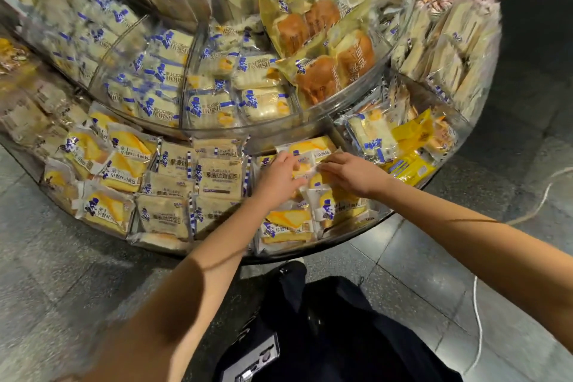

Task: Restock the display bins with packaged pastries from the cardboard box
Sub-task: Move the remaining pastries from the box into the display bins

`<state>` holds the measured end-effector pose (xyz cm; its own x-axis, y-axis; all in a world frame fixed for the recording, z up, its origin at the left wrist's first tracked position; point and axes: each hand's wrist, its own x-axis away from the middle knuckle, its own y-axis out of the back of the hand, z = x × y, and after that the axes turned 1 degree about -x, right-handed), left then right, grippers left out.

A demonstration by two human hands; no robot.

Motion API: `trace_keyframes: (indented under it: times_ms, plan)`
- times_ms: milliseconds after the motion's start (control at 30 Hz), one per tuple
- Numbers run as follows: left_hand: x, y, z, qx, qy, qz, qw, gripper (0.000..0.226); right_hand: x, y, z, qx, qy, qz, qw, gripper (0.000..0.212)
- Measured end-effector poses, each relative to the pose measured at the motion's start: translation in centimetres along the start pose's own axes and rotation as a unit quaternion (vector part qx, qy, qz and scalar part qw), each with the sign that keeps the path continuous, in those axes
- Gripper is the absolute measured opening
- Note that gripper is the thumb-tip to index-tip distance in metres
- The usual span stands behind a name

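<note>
At frame centre, a pastry packet (305,166) is pressed into the nearly full bin (376,216) by the straightened fingers of the left hand (277,178) and right hand (350,172); little restocking seems left here.

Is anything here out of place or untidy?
Yes. In the lower bin at far right, packets lie jumbled and tilted, with yellow packs mixed among white ones. A white cord also trails across the floor.
</note>
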<state>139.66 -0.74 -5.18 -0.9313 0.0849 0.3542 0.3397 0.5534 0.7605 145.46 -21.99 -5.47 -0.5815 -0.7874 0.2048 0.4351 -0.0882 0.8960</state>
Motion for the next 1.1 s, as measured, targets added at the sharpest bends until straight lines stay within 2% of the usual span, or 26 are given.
trace_keyframes:
  times_ms: [67,200,267,333,400,467,500,567,600,667,867,1033,1100]
  plan:
    - [-0.2,0.3,-0.5,-0.035,0.023,-0.013,0.999,0.022,0.2,0.3,-0.1,0.013,0.000,0.011,1.000,0.043]
    - [-0.8,0.7,-1.7,-0.082,0.020,-0.050,0.995,0.026,0.7,0.1,-0.3,0.018,-0.018,0.036,0.999,0.051]
    - [-1.3,0.9,-2.4,-0.070,0.027,-0.057,0.996,0.028,1.1,0.2,-0.5,0.007,-0.021,0.036,0.999,0.052]
    - [-1.3,0.8,-2.8,-0.052,0.044,-0.070,0.995,0.019,1.8,-0.1,-0.7,-0.021,0.006,0.006,1.000,0.047]
    - [-0.4,0.1,-3.0,-0.031,0.052,-0.129,0.990,0.010,3.0,-0.8,-1.3,-0.022,0.047,-0.025,0.998,0.041]
    - [1.3,-1.1,-3.4,-0.009,0.017,-0.185,0.983,0.023,4.5,-1.5,-1.8,-0.016,0.069,-0.023,0.997,0.044]
    - [2.2,-1.9,-3.7,-0.008,-0.010,-0.173,0.985,0.028,5.0,-1.8,-1.9,-0.004,0.083,-0.019,0.996,0.046]
    - [3.8,-3.9,-4.2,-0.070,-0.050,-0.071,0.994,0.041,5.4,-2.3,-2.2,0.017,0.118,-0.023,0.993,0.046]
    - [4.2,-4.9,-4.2,-0.117,-0.048,-0.023,0.992,0.046,5.4,-2.5,-2.2,0.023,0.131,-0.026,0.991,0.044]
    - [4.6,-6.0,-3.9,-0.173,-0.021,0.009,0.985,0.051,5.4,-2.8,-2.3,0.031,0.137,-0.036,0.989,0.040]
    - [5.7,-6.2,-3.1,-0.228,-0.003,-0.016,0.973,0.056,5.1,-2.4,-1.4,-0.046,0.015,-0.049,0.998,0.057]
    - [6.6,-4.8,-4.0,-0.174,0.031,-0.058,0.983,0.060,4.7,-2.4,0.1,-0.036,-0.024,-0.027,0.999,0.049]
    - [8.0,-3.5,-3.8,-0.143,0.052,-0.091,0.984,0.059,4.4,-2.2,0.9,-0.019,-0.023,-0.043,0.999,0.047]
